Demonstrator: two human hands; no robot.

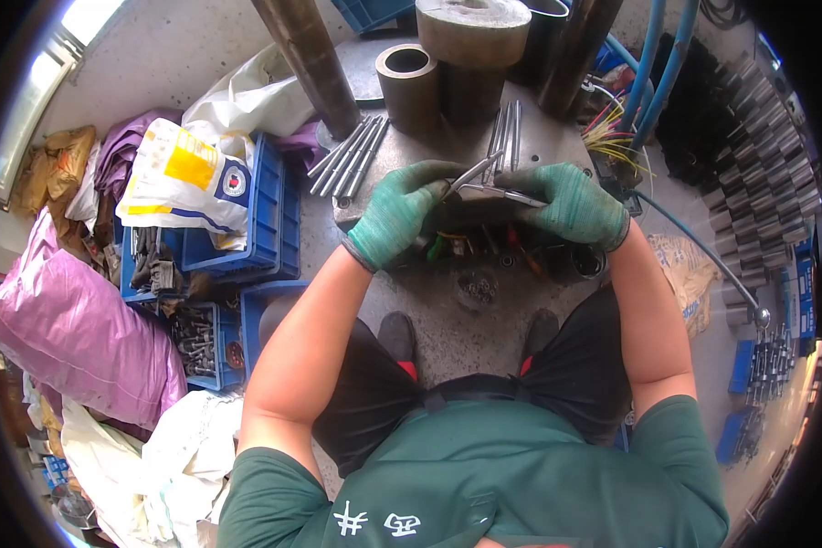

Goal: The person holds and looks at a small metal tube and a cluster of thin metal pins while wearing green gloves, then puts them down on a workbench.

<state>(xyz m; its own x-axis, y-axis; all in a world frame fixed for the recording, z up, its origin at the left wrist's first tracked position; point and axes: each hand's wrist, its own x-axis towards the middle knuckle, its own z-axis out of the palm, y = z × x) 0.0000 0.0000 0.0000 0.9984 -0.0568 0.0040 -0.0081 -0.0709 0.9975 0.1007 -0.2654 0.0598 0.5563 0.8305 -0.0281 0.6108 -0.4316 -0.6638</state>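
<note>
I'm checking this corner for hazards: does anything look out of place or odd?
Yes, mildly: thin yellow and red wires splay out in a loose tangle beside the right edge of the grey metal bench, unlike the slender silvery metal rods at its left, which lie roughly parallel.

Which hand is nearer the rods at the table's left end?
Left. The left hand is just in front of those rods, slightly to their right; the right hand is farther off, well to their right.
</note>
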